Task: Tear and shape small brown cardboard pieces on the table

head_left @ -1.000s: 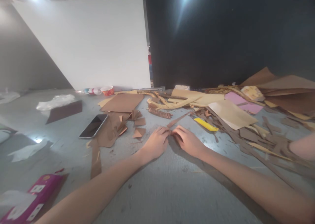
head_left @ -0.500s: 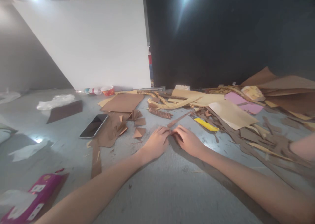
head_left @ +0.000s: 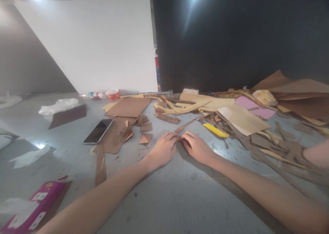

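Observation:
My left hand (head_left: 162,149) and my right hand (head_left: 196,147) rest on the grey table (head_left: 164,196), fingertips meeting near the middle. Both hands have their fingers curled and pinched on a narrow brown paper strip (head_left: 185,125) that runs away from them toward the upper right. The part of the strip between the fingers is hidden. A folded brown paper triangle (head_left: 145,138) lies just left of my left hand. A yellow utility knife (head_left: 215,130) lies a little beyond my right hand.
A black phone (head_left: 98,131) lies at the left on brown paper scraps. Brown, tan and pink paper sheets and strips pile up at the right. A pink tissue box (head_left: 33,210) sits at the near left. Small bowls (head_left: 112,94) stand at the back. Another person's arm (head_left: 316,154) shows at the right edge.

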{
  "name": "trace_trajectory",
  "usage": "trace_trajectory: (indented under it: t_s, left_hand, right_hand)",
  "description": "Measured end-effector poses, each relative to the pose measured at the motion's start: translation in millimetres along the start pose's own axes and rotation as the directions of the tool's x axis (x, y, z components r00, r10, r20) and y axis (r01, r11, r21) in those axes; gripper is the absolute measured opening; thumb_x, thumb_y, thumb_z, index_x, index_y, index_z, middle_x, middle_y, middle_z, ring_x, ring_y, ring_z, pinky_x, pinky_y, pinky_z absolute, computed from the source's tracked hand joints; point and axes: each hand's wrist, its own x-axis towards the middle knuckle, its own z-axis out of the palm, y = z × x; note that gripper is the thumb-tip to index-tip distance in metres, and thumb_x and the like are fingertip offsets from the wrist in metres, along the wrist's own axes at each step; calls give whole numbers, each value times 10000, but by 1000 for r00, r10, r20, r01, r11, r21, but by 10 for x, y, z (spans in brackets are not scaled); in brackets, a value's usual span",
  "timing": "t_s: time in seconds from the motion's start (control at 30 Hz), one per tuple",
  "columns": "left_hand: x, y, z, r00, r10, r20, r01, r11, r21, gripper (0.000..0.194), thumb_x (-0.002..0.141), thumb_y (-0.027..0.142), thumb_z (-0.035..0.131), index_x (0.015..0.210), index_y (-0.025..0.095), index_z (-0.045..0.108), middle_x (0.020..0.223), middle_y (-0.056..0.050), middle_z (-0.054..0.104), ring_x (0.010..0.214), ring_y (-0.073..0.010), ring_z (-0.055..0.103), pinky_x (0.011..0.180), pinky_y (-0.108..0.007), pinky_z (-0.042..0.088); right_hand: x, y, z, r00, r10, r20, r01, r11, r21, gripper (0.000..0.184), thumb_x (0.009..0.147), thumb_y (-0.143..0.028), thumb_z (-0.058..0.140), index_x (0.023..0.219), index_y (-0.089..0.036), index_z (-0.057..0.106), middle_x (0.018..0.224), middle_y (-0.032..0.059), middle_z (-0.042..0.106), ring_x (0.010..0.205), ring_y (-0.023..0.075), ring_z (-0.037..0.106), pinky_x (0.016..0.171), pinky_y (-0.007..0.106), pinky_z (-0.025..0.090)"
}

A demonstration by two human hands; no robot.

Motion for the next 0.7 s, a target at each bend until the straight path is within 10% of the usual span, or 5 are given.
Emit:
trace_trajectory:
  t_s: [0.7]
  left_hand:
    - [1,8,-13,1000,-6,18,6,1000,20,395,905,5,498,1228,165,660,1318,-124,659,1264,-289,574,1130,-507,506]
  right_hand:
    - [-1,7,3,1000,-8,7,8,1000,13,163,1089,-184,485,1058,-226,639,1044,52,649,939,204,652,832,334,494]
